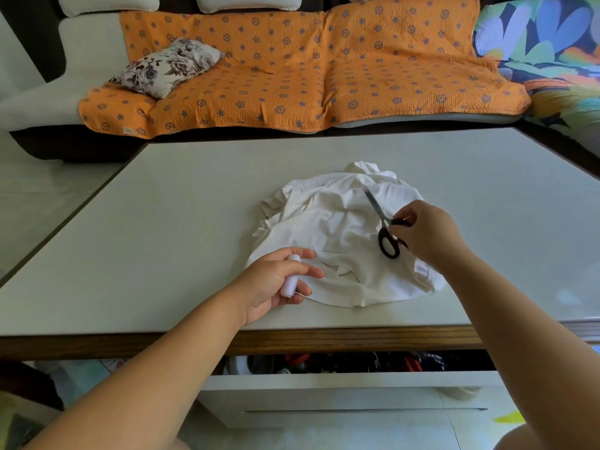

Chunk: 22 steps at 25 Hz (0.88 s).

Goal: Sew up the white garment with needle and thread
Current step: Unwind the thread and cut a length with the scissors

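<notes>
Left hand [272, 284] cradles thread spool [290, 276]; right hand [428, 235] grips scissors [384, 227] over garment [337, 235].

Garment [341, 241], between the two grips: plain white. Thread spool [290, 280], held in the left grip [276, 284]: pale lilac-white. Scissors [388, 243], held by the right grip [425, 235]: black handles, grey blades. Desk [162, 222]: off-white top, brown wood-grain edge. Beyond the grips, sofa cover [292, 76]: orange with blue-grey stars and wheels. Cushion [165, 68]: white with grey-brown flowers. Throw [545, 43]: multicoloured leaf print.
</notes>
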Available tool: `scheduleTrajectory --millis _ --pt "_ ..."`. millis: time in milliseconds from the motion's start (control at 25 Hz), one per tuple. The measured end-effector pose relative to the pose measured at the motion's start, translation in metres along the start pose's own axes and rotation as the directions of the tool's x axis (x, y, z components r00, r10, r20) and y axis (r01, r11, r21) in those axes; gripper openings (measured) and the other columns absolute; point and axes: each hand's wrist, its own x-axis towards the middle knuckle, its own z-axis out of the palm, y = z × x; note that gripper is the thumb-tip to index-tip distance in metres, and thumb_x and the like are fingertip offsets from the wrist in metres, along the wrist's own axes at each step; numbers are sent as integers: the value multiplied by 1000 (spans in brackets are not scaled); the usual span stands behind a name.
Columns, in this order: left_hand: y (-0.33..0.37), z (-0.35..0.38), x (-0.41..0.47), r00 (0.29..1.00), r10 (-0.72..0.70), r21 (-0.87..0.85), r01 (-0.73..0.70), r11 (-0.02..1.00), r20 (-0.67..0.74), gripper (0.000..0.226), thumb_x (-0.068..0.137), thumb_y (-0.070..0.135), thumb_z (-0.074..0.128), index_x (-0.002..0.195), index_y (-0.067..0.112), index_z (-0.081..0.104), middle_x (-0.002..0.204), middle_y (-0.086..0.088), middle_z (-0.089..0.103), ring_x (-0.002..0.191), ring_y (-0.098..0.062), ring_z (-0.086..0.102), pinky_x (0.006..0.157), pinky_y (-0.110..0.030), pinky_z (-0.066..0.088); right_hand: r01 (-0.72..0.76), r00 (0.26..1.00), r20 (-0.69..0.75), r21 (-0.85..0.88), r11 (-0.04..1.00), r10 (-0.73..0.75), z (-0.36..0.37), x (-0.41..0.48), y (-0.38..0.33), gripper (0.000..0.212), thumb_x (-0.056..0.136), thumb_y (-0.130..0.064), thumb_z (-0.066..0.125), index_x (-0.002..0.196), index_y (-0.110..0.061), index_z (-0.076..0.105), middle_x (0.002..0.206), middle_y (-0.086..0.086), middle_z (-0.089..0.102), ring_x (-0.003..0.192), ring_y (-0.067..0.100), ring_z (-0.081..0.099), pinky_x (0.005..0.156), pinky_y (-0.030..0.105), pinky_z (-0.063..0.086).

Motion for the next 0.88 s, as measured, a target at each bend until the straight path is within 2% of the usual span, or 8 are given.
scheduleTrajectory --millis 160,320,400,480,560,600,720,880 --pt "0 3 3 1000 10 -8 -10 1000 -23 26 95 5 54 118 14 62 102 -12 74 62 -13 57 55 -24 49 -8 999 -39 157 988 14 -11 -2 2 12 86 -14 70 93 -17 60 91 -1 68 83 25 66 81 41 56" --pt "1 8 5 997 52 -26 -54 998 -65 25 95 4 54 114 15 64 96 -9 72 56 -11 51 53 -24 45 29 990 -141 325 945 18 -17 -13 -6 14 88 -13 68 88 -22 58 93 -2 69 85 24 70 80 40 57" --pt "3 12 6 991 101 -24 -103 994 -88 21 94 11 60 113 17 66 92 -5 71 53 -10 44 51 -23 38 -13 998 -43 572 820 46 -20 -26 -20 14 88 -7 69 89 -16 59 92 6 71 82 22 72 78 36 60" --pt "5 17 5 987 145 -15 -146 989 -62 27 89 28 68 115 21 67 95 -2 72 51 -9 40 48 -21 34 -144 982 191 720 679 5 -17 -43 -36 12 88 0 68 91 -8 59 84 10 72 74 21 71 72 33 61" --pt "5 22 3 986 166 22 -166 986 -19 35 83 39 70 115 25 68 91 0 72 51 -9 38 47 -20 33 -244 933 356 730 639 -51 -7 -59 -44 12 88 4 66 91 -6 59 81 11 71 72 22 70 67 31 61" --pt "4 25 2 984 178 42 -178 983 -12 33 84 38 70 113 24 68 81 2 69 50 -9 38 46 -20 33 -267 916 396 723 637 -66 -2 -65 -46 12 87 3 66 92 -5 59 82 12 72 73 24 71 67 32 60" --pt "0 28 -2 975 216 104 -211 972 -46 22 89 28 68 107 15 69 53 3 50 45 -11 37 44 -20 32 -291 908 415 720 630 -55 6 -77 -47 13 85 0 71 93 -3 61 84 14 71 78 26 72 70 33 59" --pt "-8 20 -15 978 203 167 -193 967 -46 14 92 22 66 101 11 69 46 1 49 41 -7 43 44 -17 34 -151 934 351 567 810 -71 16 -93 -49 16 79 -9 80 88 -9 67 79 7 74 67 12 69 64 21 54"
